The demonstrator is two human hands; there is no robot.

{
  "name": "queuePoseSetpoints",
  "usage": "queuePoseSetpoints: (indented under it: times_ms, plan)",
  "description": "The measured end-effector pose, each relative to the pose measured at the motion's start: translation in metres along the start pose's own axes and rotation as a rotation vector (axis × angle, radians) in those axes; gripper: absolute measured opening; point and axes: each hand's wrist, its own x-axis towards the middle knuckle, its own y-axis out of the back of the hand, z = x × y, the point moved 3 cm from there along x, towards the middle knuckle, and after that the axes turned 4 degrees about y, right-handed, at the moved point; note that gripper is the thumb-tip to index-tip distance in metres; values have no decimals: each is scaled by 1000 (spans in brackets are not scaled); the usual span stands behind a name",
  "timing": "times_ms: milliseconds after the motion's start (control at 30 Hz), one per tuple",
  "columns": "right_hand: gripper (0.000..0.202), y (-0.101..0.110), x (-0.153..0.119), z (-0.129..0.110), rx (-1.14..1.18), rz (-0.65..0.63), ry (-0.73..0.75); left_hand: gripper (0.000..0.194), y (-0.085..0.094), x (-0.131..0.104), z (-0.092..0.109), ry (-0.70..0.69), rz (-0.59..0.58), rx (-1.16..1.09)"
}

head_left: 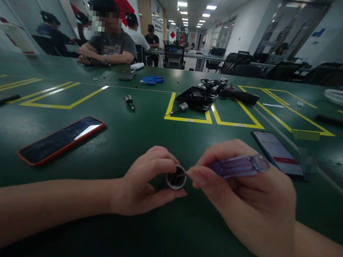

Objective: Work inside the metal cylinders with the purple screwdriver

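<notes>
My left hand [151, 183] is closed around a small round metal cylinder [174, 186], its open end turned toward me. In my right hand [244, 196] is a screwdriver with a clear purple handle [234, 165], pinched near the front of the handle. The thin shaft reaches into the mouth of the cylinder. How deep the tip sits, and what it touches inside, I cannot make out. Farther off on the green table [134, 137] lies a similar metal part with a dark end [129, 102]. Another metal piece with a thin shaft [179, 108] rests by a black plastic bag [195, 98].
An orange-cased phone [62, 140] lies at left, a lit phone [278, 153] at right. Behind are a blue glove [152, 79], black cables with metal parts [215, 84] and yellow tape outlines [70, 106]. A person [109, 37] sits across the table.
</notes>
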Motion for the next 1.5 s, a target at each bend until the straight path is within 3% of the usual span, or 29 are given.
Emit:
queuePoseSetpoints:
  times_ms: [167,433,733,933,1033,1200,1500]
  plan:
    - [10,-3,0,3,77,-6,-65,37,-1,-1,1,7,16,-62]
    - [13,-1,-6,-4,-26,-14,99,43,-4,-6,-1,108,54,-162]
    - [7,-5,2,3,-41,-121,116,42,-6,-5,0,193,-41,-112]
    - [9,-7,5,4,-162,-130,130,22,-15,0,-5,396,-118,-306]
    - [13,-10,12,2,-217,-167,124,15,-18,3,-4,440,-100,-375]
    - [24,-15,22,-4,-228,-194,110,16,-21,0,2,461,-76,-446]
    - [21,-21,20,-16,-317,-177,227,20,-21,-7,5,608,-144,-617]
